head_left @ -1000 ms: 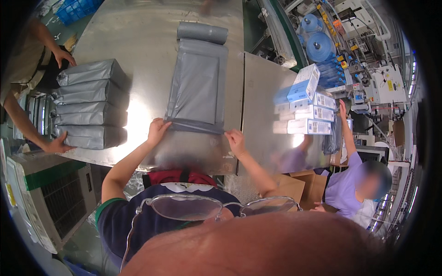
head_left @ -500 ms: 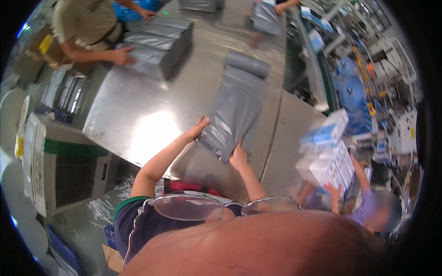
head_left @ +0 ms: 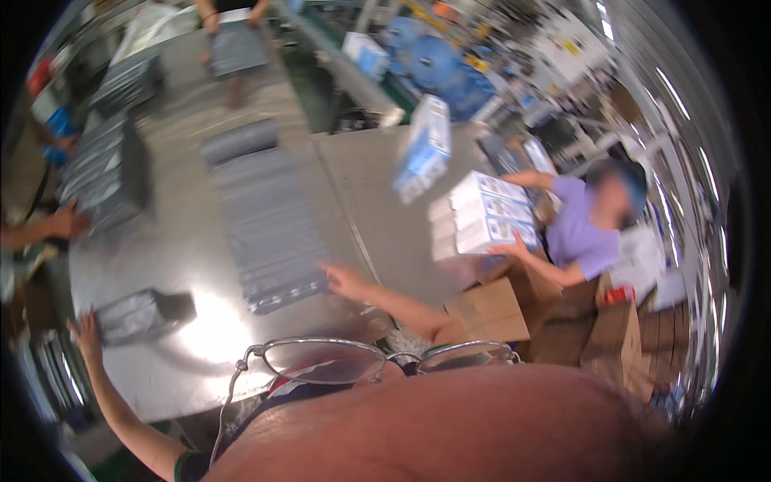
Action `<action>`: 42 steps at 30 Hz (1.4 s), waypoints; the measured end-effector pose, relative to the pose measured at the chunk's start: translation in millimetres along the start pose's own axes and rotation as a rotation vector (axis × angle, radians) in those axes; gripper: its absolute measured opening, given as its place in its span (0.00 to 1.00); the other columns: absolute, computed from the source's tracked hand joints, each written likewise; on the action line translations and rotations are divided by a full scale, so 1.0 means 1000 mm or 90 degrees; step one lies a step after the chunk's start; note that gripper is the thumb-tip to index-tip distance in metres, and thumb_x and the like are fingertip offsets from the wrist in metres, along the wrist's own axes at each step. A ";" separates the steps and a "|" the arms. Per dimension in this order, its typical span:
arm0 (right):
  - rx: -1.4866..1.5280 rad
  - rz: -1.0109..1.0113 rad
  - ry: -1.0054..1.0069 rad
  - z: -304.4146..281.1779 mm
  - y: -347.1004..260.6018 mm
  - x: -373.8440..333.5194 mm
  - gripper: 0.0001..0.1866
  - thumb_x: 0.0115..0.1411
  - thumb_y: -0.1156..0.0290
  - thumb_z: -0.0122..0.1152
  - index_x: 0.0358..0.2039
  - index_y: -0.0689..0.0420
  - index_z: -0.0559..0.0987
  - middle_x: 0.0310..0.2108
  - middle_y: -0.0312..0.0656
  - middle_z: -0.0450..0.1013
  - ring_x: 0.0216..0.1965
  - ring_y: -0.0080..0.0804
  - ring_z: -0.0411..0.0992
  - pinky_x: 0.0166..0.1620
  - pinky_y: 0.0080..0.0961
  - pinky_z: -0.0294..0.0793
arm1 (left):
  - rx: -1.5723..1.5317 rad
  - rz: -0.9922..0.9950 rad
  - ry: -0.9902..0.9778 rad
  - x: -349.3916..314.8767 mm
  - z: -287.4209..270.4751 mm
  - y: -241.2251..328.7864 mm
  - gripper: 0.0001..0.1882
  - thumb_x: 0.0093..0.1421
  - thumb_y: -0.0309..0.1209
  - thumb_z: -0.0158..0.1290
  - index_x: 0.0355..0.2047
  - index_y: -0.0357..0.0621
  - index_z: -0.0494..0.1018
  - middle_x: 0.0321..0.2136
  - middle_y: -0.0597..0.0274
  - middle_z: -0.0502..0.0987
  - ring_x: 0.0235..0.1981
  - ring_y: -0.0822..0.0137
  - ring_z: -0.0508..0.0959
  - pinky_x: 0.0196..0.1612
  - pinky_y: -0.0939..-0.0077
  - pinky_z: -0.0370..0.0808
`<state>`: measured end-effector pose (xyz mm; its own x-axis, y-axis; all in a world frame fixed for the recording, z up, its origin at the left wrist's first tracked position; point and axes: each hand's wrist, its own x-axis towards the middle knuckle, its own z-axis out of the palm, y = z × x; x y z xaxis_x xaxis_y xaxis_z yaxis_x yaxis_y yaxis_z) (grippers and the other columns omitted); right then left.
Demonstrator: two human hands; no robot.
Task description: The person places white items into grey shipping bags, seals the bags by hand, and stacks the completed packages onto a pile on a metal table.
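A strip of grey plastic mailing bags lies flat on the metal table, running from a grey roll at its far end. My right hand is at the strip's near right corner, fingers stretched out, holding nothing. Far out to the left, my left hand has its fingers spread against the end of a grey plastic-wrapped parcel. That parcel lies on the table's left part, apart from the strip.
A stack of grey parcels stands at the left edge beside a co-worker's hand. Another person handles a grey bag at the far end. On the right, a person in purple holds white boxes near open cartons.
My view has turned to the right. Both hands have let go of the bag's near end; my left arm now reaches far left to a parcel. The co-worker's white boxes are held farther up the table.
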<state>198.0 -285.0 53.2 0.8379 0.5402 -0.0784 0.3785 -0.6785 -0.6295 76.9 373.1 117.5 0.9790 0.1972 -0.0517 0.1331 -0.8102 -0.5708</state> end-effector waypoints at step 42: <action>-0.381 -0.516 0.176 -0.027 0.033 0.030 0.28 0.41 0.77 0.50 0.47 0.47 0.61 0.47 0.37 0.57 0.51 0.30 0.52 0.52 0.37 0.48 | -1.337 0.418 -0.136 -0.020 -0.199 0.377 0.33 0.53 0.47 0.39 0.54 0.46 0.45 0.54 0.54 0.46 0.55 0.60 0.48 0.54 0.68 0.49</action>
<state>246.5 -304.9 51.2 0.2783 0.8620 0.4238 0.9371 -0.3404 0.0772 138.3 -46.2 66.4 0.9354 -0.3511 0.0428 -0.0427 0.0081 0.9991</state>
